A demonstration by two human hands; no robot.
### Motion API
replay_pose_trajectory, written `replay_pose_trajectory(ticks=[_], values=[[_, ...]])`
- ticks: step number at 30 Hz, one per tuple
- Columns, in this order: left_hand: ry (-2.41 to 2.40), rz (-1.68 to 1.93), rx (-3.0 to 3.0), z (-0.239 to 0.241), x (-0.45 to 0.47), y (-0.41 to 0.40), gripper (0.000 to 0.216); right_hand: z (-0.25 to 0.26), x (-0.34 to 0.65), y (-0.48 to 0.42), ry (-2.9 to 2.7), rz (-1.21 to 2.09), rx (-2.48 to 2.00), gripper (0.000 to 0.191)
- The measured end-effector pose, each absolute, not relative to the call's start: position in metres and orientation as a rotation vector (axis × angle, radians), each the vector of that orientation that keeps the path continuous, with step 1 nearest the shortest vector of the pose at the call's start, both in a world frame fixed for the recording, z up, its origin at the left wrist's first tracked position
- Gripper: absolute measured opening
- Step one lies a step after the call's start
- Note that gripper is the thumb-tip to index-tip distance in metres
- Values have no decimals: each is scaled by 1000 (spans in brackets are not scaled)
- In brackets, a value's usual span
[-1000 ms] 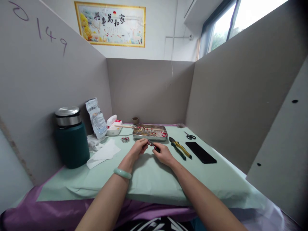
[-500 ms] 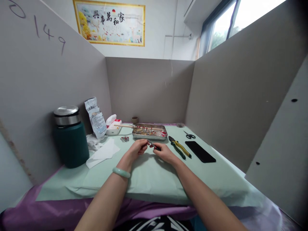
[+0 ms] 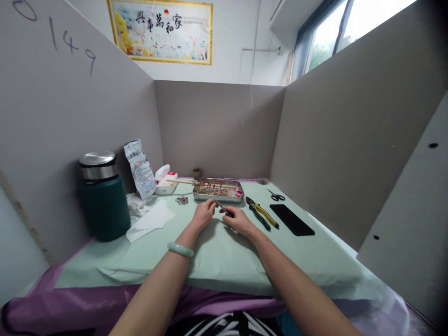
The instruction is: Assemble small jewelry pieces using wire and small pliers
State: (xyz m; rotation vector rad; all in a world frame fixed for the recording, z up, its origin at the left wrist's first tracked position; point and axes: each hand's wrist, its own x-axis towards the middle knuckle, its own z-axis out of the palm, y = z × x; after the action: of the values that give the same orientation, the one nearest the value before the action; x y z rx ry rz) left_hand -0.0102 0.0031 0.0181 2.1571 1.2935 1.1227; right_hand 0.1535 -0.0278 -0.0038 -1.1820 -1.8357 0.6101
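My right hand [image 3: 242, 221] is closed around a slim metal-tipped tool [image 3: 223, 208] with a dark and red handle; its exact kind is too small to tell. The tool's tip points up and left, towards the fingertips of my left hand [image 3: 203, 214]. Those fingers are pinched together, and whatever lies between them is hidden. A pale green bangle [image 3: 180, 249] circles my left wrist. Just beyond both hands sits a metal tray [image 3: 219, 198] of small red and gold pieces, with a wooden stick [image 3: 180, 181] across it. A small heap of beaded pieces [image 3: 182, 200] lies left of the tray.
Green-and-yellow pliers [image 3: 262, 213], a black phone [image 3: 292, 220] and scissors [image 3: 277, 197] lie to the right. A dark green flask [image 3: 104, 205], a silver pouch [image 3: 140, 170], a tissue pack [image 3: 166, 184] and white paper [image 3: 151, 221] are at left. Grey panels [image 3: 217, 126] enclose the table.
My left hand has turned slightly, its knuckles now higher and more to the front. The tool stays in my right hand, and the view has shifted a little.
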Motion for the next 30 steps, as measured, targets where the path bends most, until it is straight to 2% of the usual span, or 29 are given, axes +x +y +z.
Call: replay_pose_trajectory(ticks=[11,20,25,30], values=[[1368,1148,2199,15,-9,4,26,-5,152,-28,-1861,521,-1191,33],[1545,986,2334,12,-8,6,33,-8,151,-29,-1910,373,-1192,32],[1424,1095,2273,15,-8,5,28,-7,151,-29,-1897,408,-1151,33],[1122,1140,1911,16,-9,7,25,-5,153,-30,-1885,500,-1108,34]])
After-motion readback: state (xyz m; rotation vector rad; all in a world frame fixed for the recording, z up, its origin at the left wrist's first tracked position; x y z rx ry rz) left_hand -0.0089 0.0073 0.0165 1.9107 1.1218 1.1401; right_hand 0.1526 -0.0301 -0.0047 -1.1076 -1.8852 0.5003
